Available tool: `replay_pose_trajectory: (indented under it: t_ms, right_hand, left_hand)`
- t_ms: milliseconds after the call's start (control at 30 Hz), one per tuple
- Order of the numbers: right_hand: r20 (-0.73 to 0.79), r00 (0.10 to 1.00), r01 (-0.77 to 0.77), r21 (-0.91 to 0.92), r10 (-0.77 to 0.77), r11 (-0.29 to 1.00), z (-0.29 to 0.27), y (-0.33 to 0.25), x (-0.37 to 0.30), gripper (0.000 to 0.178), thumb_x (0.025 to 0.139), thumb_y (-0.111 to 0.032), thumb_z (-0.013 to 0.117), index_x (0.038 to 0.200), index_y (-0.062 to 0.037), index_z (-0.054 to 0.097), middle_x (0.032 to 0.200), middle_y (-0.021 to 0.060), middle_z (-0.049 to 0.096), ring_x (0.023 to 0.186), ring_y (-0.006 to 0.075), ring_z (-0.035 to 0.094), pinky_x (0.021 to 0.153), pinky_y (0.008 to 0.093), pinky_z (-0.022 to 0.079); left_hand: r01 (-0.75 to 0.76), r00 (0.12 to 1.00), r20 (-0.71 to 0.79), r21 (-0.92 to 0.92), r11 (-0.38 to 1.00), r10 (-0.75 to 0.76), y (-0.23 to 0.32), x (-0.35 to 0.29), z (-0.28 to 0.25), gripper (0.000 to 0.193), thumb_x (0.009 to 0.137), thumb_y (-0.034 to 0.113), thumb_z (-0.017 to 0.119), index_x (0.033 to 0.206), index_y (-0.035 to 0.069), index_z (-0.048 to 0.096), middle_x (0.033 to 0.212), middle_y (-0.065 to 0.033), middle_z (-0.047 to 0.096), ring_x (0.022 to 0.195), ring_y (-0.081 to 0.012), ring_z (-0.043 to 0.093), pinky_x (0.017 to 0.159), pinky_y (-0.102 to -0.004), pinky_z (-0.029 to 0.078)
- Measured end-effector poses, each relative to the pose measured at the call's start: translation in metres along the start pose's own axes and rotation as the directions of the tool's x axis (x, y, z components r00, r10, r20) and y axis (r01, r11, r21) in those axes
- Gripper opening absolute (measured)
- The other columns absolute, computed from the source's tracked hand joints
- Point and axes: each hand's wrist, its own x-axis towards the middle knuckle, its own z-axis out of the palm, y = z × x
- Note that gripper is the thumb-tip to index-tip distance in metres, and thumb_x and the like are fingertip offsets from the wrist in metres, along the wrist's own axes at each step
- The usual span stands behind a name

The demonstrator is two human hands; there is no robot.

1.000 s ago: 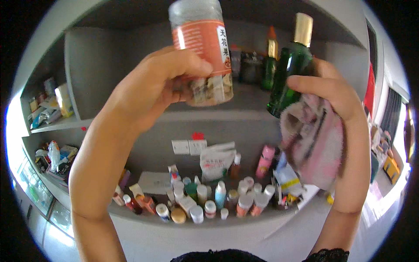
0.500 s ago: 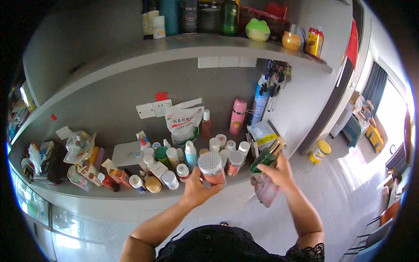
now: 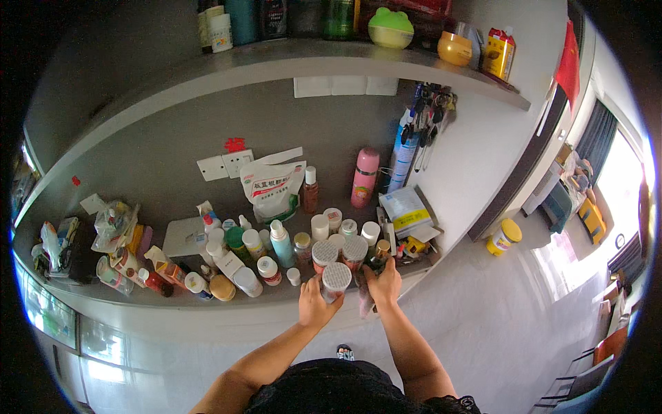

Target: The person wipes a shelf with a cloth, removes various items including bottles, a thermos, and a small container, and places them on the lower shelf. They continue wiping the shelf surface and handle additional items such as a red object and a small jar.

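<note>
White-topped jar [image 3: 337,275]: we mark it in the left hand [image 3: 318,303], fingers and thumb wrapped round its side, lid facing up, standing at the front of the crowded shelf [image 3: 227,307]. Base hidden, so we can't tell if it touches the shelf. Two matching jars [image 3: 325,252] sit close by, at 11 and 1 o'clock from it; lids overlap in view, contact unclear to us.

Right hand [image 3: 384,283]: we have it grasping a dark green bottle [image 3: 376,260] with a gold cap, at 11 o'clock from the palm, plus a pinkish cloth [image 3: 365,304] hanging at 7 o'clock. Bottle partly covered by fingers; its base we can't make out.

Around the held jar, we note: tiny white bottle [image 3: 294,277] just beside at 9 o'clock, light-blue bottle [image 3: 281,246] near at 10, white pouch [image 3: 272,188] farther back at 11, pink flask [image 3: 365,178] between 12 and 1. Red-brown bottle [image 3: 157,283] well apart at 9.

From the right hand, we put the open box [image 3: 429,231] near at 1 o'clock, hanging keys [image 3: 432,121] between 12 and 1, and the yellow tub [image 3: 504,237] on the floor, well apart at 2.
</note>
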Motion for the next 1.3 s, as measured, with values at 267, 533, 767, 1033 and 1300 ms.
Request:
replay_pose_trajectory:
  t_ms: [267, 533, 767, 1033, 1300]
  right_hand:
    - [-0.045, 0.998, 0.052, -0.017, -0.053, 0.998, 0.010, 0.010, -0.001, 0.065, 0.074, -0.031, 0.075, 0.126, -0.0047, 0.046, 0.099, 0.0204, 0.066, 0.092, 0.0398, 0.062, 0.078, 0.0457, 0.048]
    - [-0.019, 0.998, -0.055, -0.006, 0.055, 0.998, 0.006, 0.010, -0.031, 0.056, 0.070, -0.033, 0.079, 0.107, -0.0033, 0.049, 0.099, 0.0156, 0.058, 0.094, 0.0354, 0.058, 0.079, 0.0420, 0.046]
    - [0.042, 0.998, 0.056, -0.028, -0.055, 0.998, 0.020, 0.017, -0.024, 0.054, 0.071, -0.038, 0.078, 0.100, -0.0038, 0.048, 0.098, 0.0149, 0.058, 0.090, 0.0364, 0.058, 0.074, 0.0435, 0.046]
    - [0.131, 0.990, -0.032, -0.094, 0.044, 0.995, 0.018, -0.001, -0.011, 0.056, 0.072, -0.042, 0.076, 0.105, -0.0031, 0.052, 0.103, 0.0171, 0.060, 0.095, 0.0374, 0.060, 0.078, 0.0440, 0.047]
    - [0.210, 0.967, 0.162, -0.074, -0.143, 0.984, 0.033, 0.001, -0.018, 0.053, 0.074, -0.033, 0.073, 0.115, -0.0044, 0.057, 0.105, 0.0185, 0.063, 0.099, 0.0371, 0.060, 0.083, 0.0434, 0.048]
  left_hand:
    - [0.038, 0.999, 0.023, -0.007, 0.999, -0.038, 0.000, -0.004, 0.006, 0.066, 0.066, 0.025, 0.078, 0.117, -0.001, 0.047, 0.102, -0.0178, 0.054, 0.096, -0.0381, 0.052, 0.083, -0.0453, 0.044]
    - [0.055, 0.998, 0.008, -0.023, 0.998, -0.054, -0.011, -0.003, 0.015, 0.067, 0.069, 0.029, 0.079, 0.117, -0.003, 0.045, 0.105, -0.0188, 0.053, 0.099, -0.0379, 0.052, 0.084, -0.0431, 0.045]
    - [0.063, 0.998, -0.005, -0.048, 0.997, -0.063, -0.008, 0.002, 0.019, 0.072, 0.068, 0.027, 0.081, 0.120, -0.003, 0.042, 0.109, -0.0199, 0.051, 0.102, -0.0378, 0.051, 0.086, -0.0430, 0.045]
    - [0.047, 0.998, -0.032, -0.028, 0.998, -0.048, -0.007, 0.011, 0.016, 0.071, 0.068, 0.019, 0.078, 0.123, -0.003, 0.040, 0.118, -0.0213, 0.047, 0.111, -0.0389, 0.047, 0.091, -0.0438, 0.043]
    - [0.085, 0.995, -0.041, -0.028, 0.996, -0.086, -0.015, 0.008, 0.020, 0.077, 0.077, 0.010, 0.069, 0.137, -0.006, 0.023, 0.131, -0.0290, 0.036, 0.117, -0.0467, 0.040, 0.100, -0.0481, 0.036]
